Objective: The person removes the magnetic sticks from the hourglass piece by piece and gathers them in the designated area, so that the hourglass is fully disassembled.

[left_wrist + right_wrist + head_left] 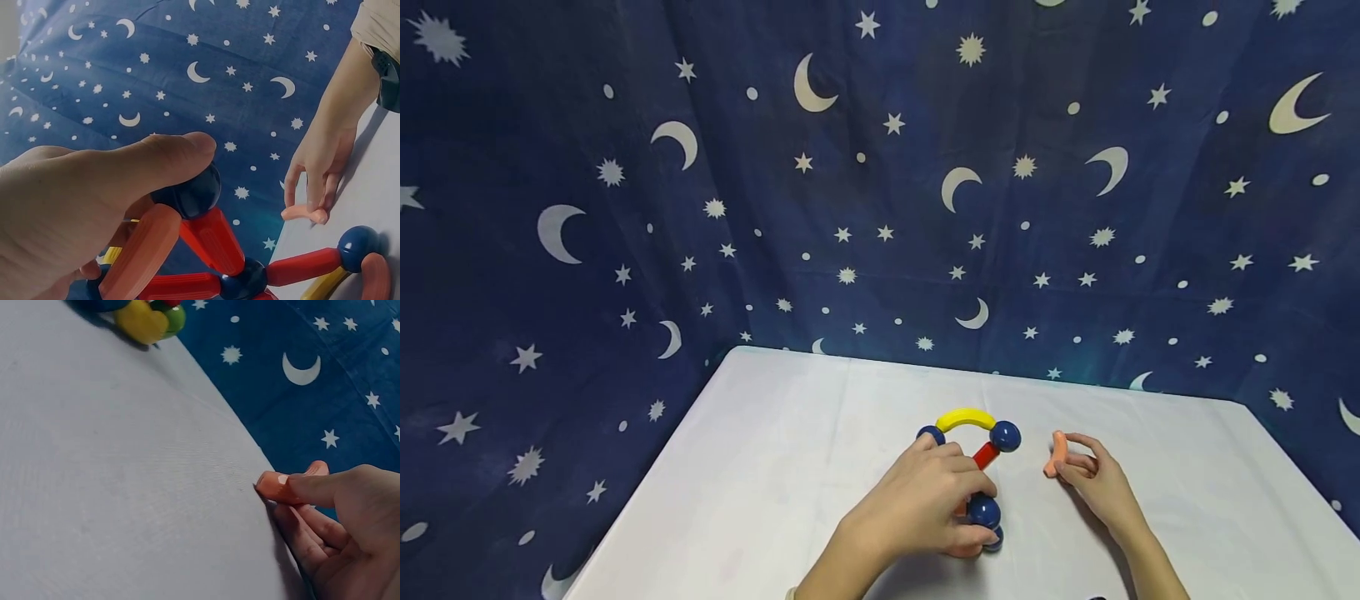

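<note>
Probably light and stiff, the curved orange rod (1058, 454) looks smooth enough to twist, so a hold at its middle should serve best; it lies low, right of centre in the head view, pinched by the right hand (1097, 487), though whether it touches the table (775, 467) I cannot tell. To its left, the left hand (917, 500) grips the ball-and-rod model (985, 455), which may part at its joints and seems better steadied by a ball. Counted there: four blue balls (1005, 436) and one yellow rod (966, 417); the left wrist view shows at least three red rods (215, 240).
</note>
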The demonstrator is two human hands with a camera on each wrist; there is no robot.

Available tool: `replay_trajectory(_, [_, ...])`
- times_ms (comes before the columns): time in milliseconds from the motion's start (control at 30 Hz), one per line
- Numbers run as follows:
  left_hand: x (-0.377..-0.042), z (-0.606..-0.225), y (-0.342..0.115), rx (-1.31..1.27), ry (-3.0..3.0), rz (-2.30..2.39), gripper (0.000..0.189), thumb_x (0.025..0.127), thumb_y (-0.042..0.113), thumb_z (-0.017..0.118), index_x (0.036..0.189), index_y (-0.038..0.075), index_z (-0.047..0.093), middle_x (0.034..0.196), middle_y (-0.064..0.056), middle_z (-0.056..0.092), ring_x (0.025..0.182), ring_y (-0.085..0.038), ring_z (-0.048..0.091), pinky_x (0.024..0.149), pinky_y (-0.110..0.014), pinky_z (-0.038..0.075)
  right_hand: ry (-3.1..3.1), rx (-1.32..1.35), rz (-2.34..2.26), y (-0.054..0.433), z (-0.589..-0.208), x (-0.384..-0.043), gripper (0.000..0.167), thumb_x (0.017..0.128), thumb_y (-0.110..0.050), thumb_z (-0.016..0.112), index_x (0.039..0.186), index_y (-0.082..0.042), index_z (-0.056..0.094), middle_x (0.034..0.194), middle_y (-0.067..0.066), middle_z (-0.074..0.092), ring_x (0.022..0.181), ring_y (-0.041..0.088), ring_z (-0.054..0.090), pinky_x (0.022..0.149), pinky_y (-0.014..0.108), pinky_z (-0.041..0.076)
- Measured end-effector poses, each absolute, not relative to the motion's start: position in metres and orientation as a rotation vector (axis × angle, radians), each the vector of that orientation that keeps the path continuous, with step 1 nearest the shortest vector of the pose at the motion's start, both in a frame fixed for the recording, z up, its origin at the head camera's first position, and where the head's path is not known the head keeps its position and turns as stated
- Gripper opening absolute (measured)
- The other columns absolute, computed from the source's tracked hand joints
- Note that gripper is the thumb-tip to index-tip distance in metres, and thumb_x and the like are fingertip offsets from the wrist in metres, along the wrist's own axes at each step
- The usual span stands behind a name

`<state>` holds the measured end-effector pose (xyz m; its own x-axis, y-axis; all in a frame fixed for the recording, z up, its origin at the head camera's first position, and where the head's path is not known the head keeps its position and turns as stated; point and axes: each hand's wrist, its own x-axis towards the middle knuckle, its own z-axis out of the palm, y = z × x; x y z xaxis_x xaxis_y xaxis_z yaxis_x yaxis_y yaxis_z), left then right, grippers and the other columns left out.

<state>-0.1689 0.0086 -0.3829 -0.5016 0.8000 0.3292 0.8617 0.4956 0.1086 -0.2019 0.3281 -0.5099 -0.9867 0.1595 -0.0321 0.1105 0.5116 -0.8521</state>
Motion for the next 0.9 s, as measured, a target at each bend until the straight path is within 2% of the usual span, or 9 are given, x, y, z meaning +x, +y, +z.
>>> replay_trajectory(200, [-0.168, -0.378, 0.012, -1.429, -2.531, -0.352, 0.035, 0.079, 0.057, 0.067, 0.105, 0.033, 0.068, 0.09, 0.022, 0.065, 0.082, 0.003, 0.046, 0.07, -0.016, 0.029, -2.743, -0.298, 1.408, 0.324, -0.509, -0.2, 0.064, 0.09, -0.034, 0.064, 0.142, -0.007, 0.039, 0.122, 0.021, 0.062, 0.084, -0.012, 0.057, 0.074, 0.013, 0.047])
replay_trajectory(367, [-0.168, -0.378, 0.014, -1.439, -2.563, -0.333, 0.035, 0.08, 0.058, 0.065, 0.106, 0.033, 0.068, 0.091, 0.022, 0.065, 0.084, 0.004, 0.047, 0.071, -0.015, 0.03, -2.799, -0.341, 1.317, 0.324, -0.512, -0.2, 0.065, 0.09, -0.039, 0.062, 0.143, -0.007, 0.04, 0.124, 0.019, 0.061, 0.084, -0.008, 0.057, 0.075, 0.018, 0.048])
replay_trajectory(667, [-0.166, -0.382, 0.016, -1.443, -2.567, -0.326, 0.036, 0.081, 0.057, 0.065, 0.107, 0.033, 0.068, 0.093, 0.021, 0.066, 0.086, 0.004, 0.049, 0.074, -0.013, 0.032, -2.844, -0.321, 1.135, 0.324, -0.521, -0.2, 0.063, 0.09, -0.041, 0.061, 0.138, -0.003, 0.046, 0.119, 0.019, 0.062, 0.088, 0.006, 0.057, 0.073, 0.022, 0.046])
replay_trajectory(900, [-0.166, -0.378, 0.015, -1.436, -2.572, -0.308, 0.036, 0.08, 0.057, 0.066, 0.107, 0.033, 0.068, 0.092, 0.021, 0.065, 0.086, 0.004, 0.049, 0.073, -0.014, 0.032, -2.852, -0.339, 1.079, 0.318, -0.521, -0.202, 0.068, 0.091, -0.048, 0.056, 0.139, -0.001, 0.045, 0.12, 0.021, 0.06, 0.096, 0.024, 0.058, 0.076, 0.034, 0.047])
